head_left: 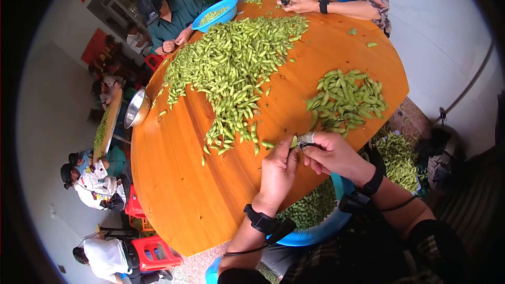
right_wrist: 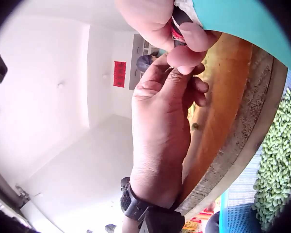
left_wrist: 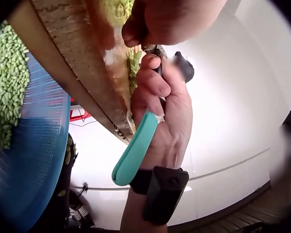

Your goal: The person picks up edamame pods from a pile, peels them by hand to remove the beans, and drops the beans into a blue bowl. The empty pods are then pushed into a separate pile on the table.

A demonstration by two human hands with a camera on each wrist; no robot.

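My left hand [head_left: 279,171] pinches a green soybean pod [head_left: 294,141] between thumb and fingertips, just past the table edge. Close against it, my right hand [head_left: 334,152] curls round a tool with a teal handle [left_wrist: 136,150]; the fingers hide its working end. Something pale is wrapped near the right fingertips [head_left: 306,139]. In the right wrist view the two hands meet, my left hand [right_wrist: 160,121] below the teal handle [right_wrist: 247,24]. Under the hands, shelled green beans [head_left: 310,208] lie in a blue mesh basket [left_wrist: 43,165].
A small pod pile [head_left: 347,100] lies beyond my right hand on the wooden table [head_left: 173,189], a large pod heap [head_left: 231,63] farther off. A metal bowl [head_left: 138,108] sits at the left edge, a blue bowl [head_left: 223,17] at the back. Two people work across the table.
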